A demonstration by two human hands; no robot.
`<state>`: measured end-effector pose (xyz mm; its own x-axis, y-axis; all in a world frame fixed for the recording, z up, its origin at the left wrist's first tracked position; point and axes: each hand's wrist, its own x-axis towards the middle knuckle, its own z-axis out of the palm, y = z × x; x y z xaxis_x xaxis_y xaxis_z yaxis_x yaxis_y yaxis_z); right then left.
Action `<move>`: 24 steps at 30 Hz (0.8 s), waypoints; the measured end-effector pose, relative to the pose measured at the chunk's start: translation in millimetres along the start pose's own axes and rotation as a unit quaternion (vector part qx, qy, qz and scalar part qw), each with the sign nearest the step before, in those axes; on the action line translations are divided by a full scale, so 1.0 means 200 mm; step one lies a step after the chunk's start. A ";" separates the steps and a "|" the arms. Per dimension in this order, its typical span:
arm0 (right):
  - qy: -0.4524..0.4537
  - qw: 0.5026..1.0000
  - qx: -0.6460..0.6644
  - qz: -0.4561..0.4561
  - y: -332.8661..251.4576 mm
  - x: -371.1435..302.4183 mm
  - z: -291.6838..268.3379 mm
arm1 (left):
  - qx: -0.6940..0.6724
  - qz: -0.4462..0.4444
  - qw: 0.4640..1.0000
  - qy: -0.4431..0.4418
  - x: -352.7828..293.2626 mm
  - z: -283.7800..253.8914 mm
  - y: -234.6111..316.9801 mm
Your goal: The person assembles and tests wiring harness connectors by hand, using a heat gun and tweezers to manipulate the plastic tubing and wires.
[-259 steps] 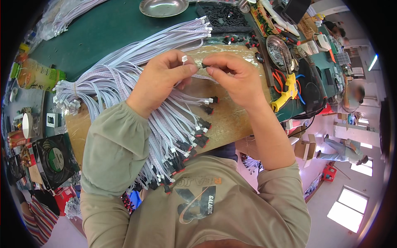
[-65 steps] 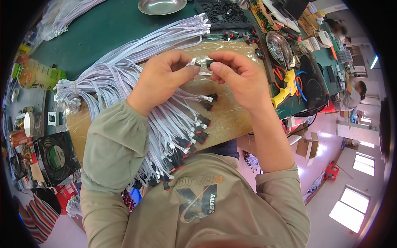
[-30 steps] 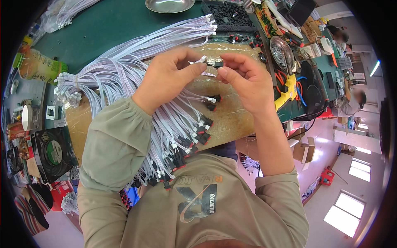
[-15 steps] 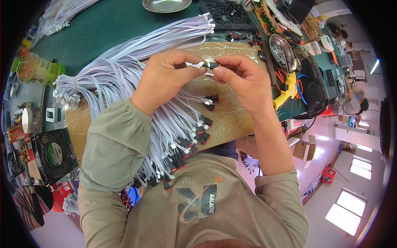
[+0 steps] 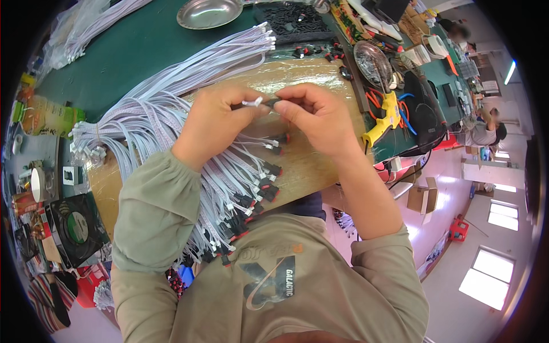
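My left hand (image 5: 214,123) is closed in a pinch on a white cable connector (image 5: 253,102). Against it, my right hand (image 5: 320,120) pinches a small black connector piece (image 5: 273,103), mostly hidden by the fingertips. The two hands meet above a brown board (image 5: 311,154) wrapped in clear film. Under and beside my left forearm spreads a large bundle of white ribbon cables (image 5: 143,114). Several of their near ends carry black switch-like parts with red edges (image 5: 269,191); the far ends have white plugs.
A black tray (image 5: 294,23) of small black parts and a metal dish (image 5: 209,12) stand at the back. To the right are a yellow glue gun (image 5: 384,120), orange-handled pliers (image 5: 374,102) and a round metal pan (image 5: 372,63). A black fan (image 5: 74,223) sits at left.
Both hands have shifted slightly left and down in the picture as the view moved. The fingertips have closed in, covering more of the black piece.
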<state>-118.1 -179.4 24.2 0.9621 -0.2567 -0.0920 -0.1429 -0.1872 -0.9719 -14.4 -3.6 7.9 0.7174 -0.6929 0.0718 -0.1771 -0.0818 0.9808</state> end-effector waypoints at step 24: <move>0.103 0.972 -0.202 -0.056 0.16 -0.16 -0.06 | 0.494 0.086 0.861 0.083 0.33 0.09 -0.01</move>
<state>-156.6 -188.1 -1.1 0.9155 -0.3909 0.0954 -0.1602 -0.5717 -0.8047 20.6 -62.6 7.4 0.6950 -0.6504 0.3064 -0.7186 -0.6139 0.3268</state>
